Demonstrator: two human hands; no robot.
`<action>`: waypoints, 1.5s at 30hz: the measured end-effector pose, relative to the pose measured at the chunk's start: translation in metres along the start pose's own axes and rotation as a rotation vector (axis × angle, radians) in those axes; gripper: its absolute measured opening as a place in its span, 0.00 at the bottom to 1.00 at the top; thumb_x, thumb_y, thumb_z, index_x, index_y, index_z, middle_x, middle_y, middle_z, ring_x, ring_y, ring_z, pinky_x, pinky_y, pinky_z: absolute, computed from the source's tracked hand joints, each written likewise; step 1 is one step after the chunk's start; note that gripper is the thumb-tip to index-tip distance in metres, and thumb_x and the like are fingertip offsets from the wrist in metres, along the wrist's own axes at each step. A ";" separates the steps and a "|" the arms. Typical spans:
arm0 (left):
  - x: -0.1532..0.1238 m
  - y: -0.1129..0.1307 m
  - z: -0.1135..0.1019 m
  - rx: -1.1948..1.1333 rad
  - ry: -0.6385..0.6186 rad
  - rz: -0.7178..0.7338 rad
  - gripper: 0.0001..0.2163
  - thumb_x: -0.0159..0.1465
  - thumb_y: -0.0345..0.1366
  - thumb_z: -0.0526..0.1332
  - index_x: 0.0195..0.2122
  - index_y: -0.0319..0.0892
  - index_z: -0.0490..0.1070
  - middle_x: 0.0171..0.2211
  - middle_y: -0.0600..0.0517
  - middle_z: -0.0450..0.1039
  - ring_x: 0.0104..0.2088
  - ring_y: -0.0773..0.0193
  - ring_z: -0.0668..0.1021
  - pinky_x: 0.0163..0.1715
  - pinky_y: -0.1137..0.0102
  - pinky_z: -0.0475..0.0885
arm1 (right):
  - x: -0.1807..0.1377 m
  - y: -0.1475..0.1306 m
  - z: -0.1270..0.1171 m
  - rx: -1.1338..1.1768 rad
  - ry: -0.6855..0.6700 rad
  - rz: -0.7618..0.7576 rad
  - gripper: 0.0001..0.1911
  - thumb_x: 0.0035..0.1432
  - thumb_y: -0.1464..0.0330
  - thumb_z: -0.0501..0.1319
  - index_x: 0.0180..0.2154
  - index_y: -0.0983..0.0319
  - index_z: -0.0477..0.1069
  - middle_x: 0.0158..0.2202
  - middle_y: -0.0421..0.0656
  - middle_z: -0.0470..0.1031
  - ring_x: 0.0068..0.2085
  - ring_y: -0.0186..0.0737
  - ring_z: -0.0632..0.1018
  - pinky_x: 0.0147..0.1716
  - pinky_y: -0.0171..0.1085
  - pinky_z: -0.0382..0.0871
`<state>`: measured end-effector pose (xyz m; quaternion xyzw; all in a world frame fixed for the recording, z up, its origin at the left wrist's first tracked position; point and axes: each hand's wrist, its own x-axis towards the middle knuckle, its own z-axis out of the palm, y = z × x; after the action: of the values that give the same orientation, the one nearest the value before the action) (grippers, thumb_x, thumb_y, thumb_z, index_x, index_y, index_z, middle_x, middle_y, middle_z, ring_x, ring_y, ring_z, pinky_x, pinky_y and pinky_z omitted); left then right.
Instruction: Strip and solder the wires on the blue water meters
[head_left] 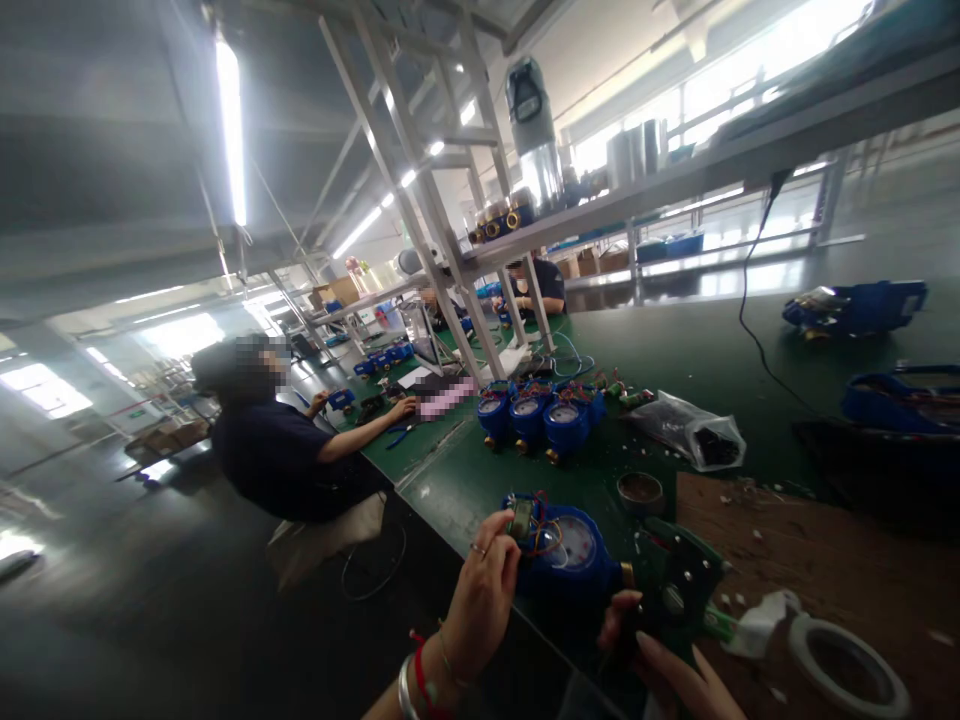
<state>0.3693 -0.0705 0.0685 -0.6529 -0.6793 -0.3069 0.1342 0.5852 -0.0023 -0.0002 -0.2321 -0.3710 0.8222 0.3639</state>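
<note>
My left hand [480, 590] pinches a small green part with red and blue wires [523, 520] at the top left of a blue water meter [570, 555] that lies at the near edge of the green bench [675, 350]. My right hand [660, 660] is closed round a green hand tool [679, 585] just right of the meter. Bracelets and a red cord sit on my left wrist.
Three more blue meters [540, 415] stand in a row farther back, with a clear plastic bag [690, 425] and a small round dish [640, 490] to their right. A tape roll [847, 665] lies on a brown board. A seated person [285, 440] works at the left; another sits farther back.
</note>
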 end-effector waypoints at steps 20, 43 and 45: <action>-0.017 -0.025 0.000 -0.201 -0.068 0.109 0.05 0.65 0.30 0.56 0.42 0.41 0.67 0.59 0.42 0.60 0.60 0.56 0.66 0.57 0.56 0.68 | 0.001 0.010 0.004 -0.048 0.003 -0.029 0.14 0.56 0.63 0.63 0.44 0.59 0.70 0.39 0.44 0.74 0.44 0.43 0.75 0.49 0.42 0.67; 0.004 -0.041 -0.005 -0.275 -0.176 0.186 0.05 0.67 0.29 0.53 0.38 0.40 0.68 0.56 0.44 0.66 0.59 0.60 0.68 0.58 0.60 0.67 | 0.002 0.015 0.009 -0.085 0.030 -0.010 0.15 0.54 0.62 0.64 0.43 0.59 0.70 0.38 0.43 0.74 0.42 0.43 0.76 0.51 0.44 0.67; 0.004 -0.041 -0.005 -0.283 -0.171 0.191 0.05 0.67 0.28 0.53 0.38 0.39 0.68 0.55 0.43 0.66 0.58 0.60 0.69 0.58 0.61 0.67 | 0.002 0.015 0.008 -0.073 0.015 -0.014 0.14 0.55 0.63 0.63 0.44 0.59 0.70 0.39 0.43 0.74 0.43 0.44 0.75 0.51 0.44 0.67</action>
<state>0.3279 -0.0684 0.0646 -0.7503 -0.5734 -0.3287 0.0113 0.5721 -0.0110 -0.0077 -0.2489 -0.3997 0.8038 0.3636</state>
